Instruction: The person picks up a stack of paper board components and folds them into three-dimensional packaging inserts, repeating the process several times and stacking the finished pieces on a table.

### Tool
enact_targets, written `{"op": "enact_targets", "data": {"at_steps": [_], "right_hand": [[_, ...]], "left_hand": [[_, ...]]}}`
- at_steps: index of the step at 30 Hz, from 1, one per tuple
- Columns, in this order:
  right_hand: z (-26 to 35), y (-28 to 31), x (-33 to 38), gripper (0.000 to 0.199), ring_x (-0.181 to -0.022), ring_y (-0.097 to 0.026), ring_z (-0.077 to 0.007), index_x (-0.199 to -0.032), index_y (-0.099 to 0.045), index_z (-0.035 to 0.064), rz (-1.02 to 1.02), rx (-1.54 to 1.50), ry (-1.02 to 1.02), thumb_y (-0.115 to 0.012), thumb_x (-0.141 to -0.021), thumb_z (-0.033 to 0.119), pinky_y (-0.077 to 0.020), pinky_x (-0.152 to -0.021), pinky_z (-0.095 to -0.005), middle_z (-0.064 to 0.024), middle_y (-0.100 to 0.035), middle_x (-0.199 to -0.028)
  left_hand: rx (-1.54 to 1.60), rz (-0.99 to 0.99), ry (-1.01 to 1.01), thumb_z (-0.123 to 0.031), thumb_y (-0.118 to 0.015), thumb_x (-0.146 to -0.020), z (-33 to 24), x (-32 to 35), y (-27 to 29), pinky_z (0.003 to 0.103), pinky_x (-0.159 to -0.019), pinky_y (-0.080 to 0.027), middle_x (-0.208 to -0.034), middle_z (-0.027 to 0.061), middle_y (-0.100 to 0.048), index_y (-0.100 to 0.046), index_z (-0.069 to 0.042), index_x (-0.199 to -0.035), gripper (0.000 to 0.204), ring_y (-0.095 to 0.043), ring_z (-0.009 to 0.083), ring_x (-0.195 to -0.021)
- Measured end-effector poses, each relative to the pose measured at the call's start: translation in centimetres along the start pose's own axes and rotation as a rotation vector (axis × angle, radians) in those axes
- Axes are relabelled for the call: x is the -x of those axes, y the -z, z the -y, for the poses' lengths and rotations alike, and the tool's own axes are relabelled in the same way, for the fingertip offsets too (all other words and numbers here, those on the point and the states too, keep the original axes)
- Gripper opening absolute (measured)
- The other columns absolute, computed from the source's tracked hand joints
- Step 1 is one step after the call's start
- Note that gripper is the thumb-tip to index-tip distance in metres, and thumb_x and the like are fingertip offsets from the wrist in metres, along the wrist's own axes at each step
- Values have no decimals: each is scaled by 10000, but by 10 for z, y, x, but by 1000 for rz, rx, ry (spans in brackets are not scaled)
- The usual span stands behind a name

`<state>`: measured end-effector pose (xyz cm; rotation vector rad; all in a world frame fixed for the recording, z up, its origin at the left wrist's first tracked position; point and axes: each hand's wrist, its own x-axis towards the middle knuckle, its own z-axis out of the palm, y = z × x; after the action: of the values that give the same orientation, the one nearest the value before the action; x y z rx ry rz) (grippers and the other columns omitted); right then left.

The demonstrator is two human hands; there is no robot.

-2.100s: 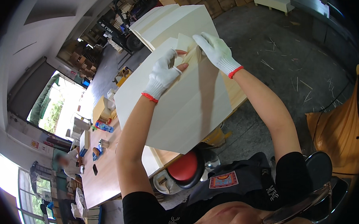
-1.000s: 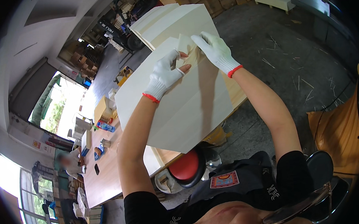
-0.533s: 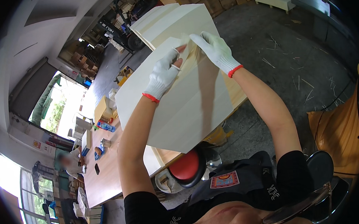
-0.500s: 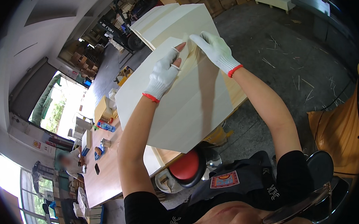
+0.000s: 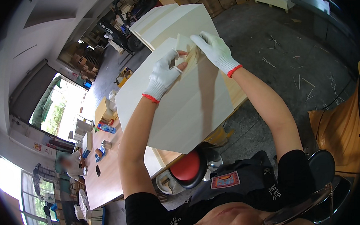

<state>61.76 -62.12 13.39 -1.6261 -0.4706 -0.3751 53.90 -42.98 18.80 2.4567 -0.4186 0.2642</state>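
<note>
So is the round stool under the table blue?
No, the stool tucked by the table has a red seat with a black rim.

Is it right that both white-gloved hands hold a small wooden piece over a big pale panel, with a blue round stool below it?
Not quite: the head view shows the round stool is red. Left hand and right hand do hold the small wooden piece over the pale panel.
</note>
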Motion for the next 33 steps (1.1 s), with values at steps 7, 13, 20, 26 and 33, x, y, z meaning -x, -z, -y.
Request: {"op": "enact_targets", "data": {"at_steps": [7,13,20,26,33], "right_hand": [[1,3,1,517,-659,-339,-158,-780,-445,37,13,40,7,-568,-997,490,-359,-621,-346,-67,-367,-692],[1,2,3,503,-661,-340,-152,-782,-452,39,-1,2,12,-572,-1001,475,-357,-621,-341,-65,-366,-695],[6,2,3,543,-662,-358,-152,-784,-454,28,7,29,-29,-582,-987,515,-375,-639,-342,-66,-391,-684],[-3,3,0,497,-664,-363,-152,-785,-475,39,5,14,4,-594,-989,476,-375,-627,-338,-58,-398,-690],[7,4,6,485,-659,-391,-150,-797,-496,39,7,10,-26,-590,-988,475,-381,-628,-340,-57,-424,-689]], "left_hand": [[-120,-56,-42,-233,-596,-989,1,-3,-1,329,-797,-516,-918,97,-684,-648,-85,-1247,301,-620,191,-823],[-98,21,104,-174,-695,-939,-15,2,0,299,-732,-476,-883,41,-622,-631,-57,-1247,335,-565,112,-794],[13,-123,-127,-212,-671,-953,3,-3,-6,323,-745,-508,-940,77,-665,-637,-84,-1275,348,-609,166,-775],[-109,-4,87,-247,-677,-938,-8,-2,-1,346,-820,-527,-1130,139,-717,-658,-111,-1246,337,-670,231,-894],[-82,-34,20,-175,-789,-884,3,-2,-5,293,-709,-494,-1015,53,-609,-638,-66,-1219,383,-577,120,-780]]}}
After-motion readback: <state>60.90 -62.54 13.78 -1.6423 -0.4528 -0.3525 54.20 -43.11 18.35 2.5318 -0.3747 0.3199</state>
